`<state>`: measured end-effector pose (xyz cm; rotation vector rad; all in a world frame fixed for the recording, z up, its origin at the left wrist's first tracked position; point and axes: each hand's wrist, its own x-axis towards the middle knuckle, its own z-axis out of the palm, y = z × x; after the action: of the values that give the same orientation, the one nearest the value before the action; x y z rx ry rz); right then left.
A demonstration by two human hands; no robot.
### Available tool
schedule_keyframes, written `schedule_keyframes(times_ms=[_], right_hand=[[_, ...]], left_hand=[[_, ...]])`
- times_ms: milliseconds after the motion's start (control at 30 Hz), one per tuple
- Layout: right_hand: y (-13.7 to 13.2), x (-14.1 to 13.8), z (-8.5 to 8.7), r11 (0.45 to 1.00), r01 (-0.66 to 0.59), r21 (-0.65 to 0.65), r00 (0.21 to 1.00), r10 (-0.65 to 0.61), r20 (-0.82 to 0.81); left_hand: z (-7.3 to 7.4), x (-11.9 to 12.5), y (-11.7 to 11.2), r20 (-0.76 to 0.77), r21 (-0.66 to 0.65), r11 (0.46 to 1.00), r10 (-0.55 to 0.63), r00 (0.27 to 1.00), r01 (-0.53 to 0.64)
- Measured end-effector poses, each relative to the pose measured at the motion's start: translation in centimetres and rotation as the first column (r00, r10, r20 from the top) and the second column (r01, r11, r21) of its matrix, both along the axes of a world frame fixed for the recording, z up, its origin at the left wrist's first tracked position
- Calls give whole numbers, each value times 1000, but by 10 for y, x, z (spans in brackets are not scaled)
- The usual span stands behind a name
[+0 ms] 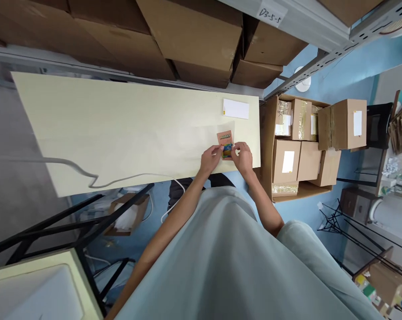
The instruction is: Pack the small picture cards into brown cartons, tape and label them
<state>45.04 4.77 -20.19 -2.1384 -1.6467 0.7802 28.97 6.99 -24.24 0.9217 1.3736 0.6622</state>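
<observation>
A small brown packet (225,140) with a blue and green picture lies near the right end of the pale wooden table (127,129). My left hand (211,158) pinches its left lower edge with closed fingers. My right hand (243,155) grips the packet's right lower edge, fingers curled. A white paper slip (235,109) lies on the table just beyond the packet, apart from both hands.
Large cardboard boxes (194,35) fill the shelf behind the table. An open carton (297,146) with smaller labelled boxes stands on the blue floor to the right. A cable (87,178) trails over the table's near edge. Black metal frames (70,226) stand lower left.
</observation>
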Motion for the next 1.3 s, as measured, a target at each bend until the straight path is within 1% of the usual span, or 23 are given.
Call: schedule_keyframes(times_ms=[67,100,133,200,267,300,367,467,567,633,667,733,833,933,1000,1067,1133,1200,1267,1300], right_hand=[[1,-27,9,998,-51,-22,997,50,-52],[2,-41,11,996,-76,-45,994,72,-76],[2,-54,12,992,-102,-69,991,95,-98],[2,-75,11,978,-178,-112,976,161,-148],[1,-87,5,954,-268,-137,950,238,-202],[1,-89,2,943,-302,-140,939,269,-213],[0,-86,-7,933,-332,-137,935,307,-179],[-1,-76,-20,923,-358,-144,934,351,-72],[-3,-72,-31,900,-404,-165,914,405,-29],[-4,-72,-37,895,-414,-164,909,418,-12],[-5,-72,-39,897,-412,-162,909,417,-7],[-6,-73,-42,900,-408,-155,911,411,-11],[-8,-70,-46,905,-399,-144,916,400,-29],[-9,-65,-51,908,-398,-129,917,394,-53],[-10,-63,-55,910,-399,-114,916,393,-74],[-12,-61,-59,913,-397,-100,917,388,-94],[-13,-60,-62,915,-394,-89,916,384,-115],[-14,-59,-66,916,-393,-77,915,380,-136],[-15,-57,-68,917,-394,-64,911,380,-163],[-15,-56,-69,917,-394,-57,908,379,-179]], left_hand=[[6,-9,-2,124,-43,998,60,990,-56],[8,-14,-2,134,-62,994,97,986,-89],[8,-21,-2,104,-71,990,131,986,-124],[5,-36,-1,-47,-60,984,167,985,-169],[-4,-53,1,-210,-55,984,153,966,-168],[-9,-60,3,-259,-60,986,134,956,-154],[-20,-70,7,-306,-69,990,95,947,-122],[-32,-74,13,-354,-90,989,80,932,-119],[-33,-70,17,-461,-102,979,112,880,-178],[-31,-67,17,-539,-71,977,131,832,-200],[-29,-67,17,-566,-51,980,130,814,-191],[-26,-68,16,-587,-23,990,98,804,-137],[-23,-70,12,-606,4,1000,22,795,-25],[-24,-68,8,-664,102,993,26,747,56],[-27,-65,7,-681,141,985,23,732,100],[-33,-61,8,-662,105,990,-2,749,96],[-40,-58,11,-623,21,999,-15,782,36],[-47,-58,16,-566,-85,996,-22,824,-32],[-49,-59,21,-524,-150,987,-34,851,-53],[-48,-60,23,-510,-162,986,-44,859,-46]])
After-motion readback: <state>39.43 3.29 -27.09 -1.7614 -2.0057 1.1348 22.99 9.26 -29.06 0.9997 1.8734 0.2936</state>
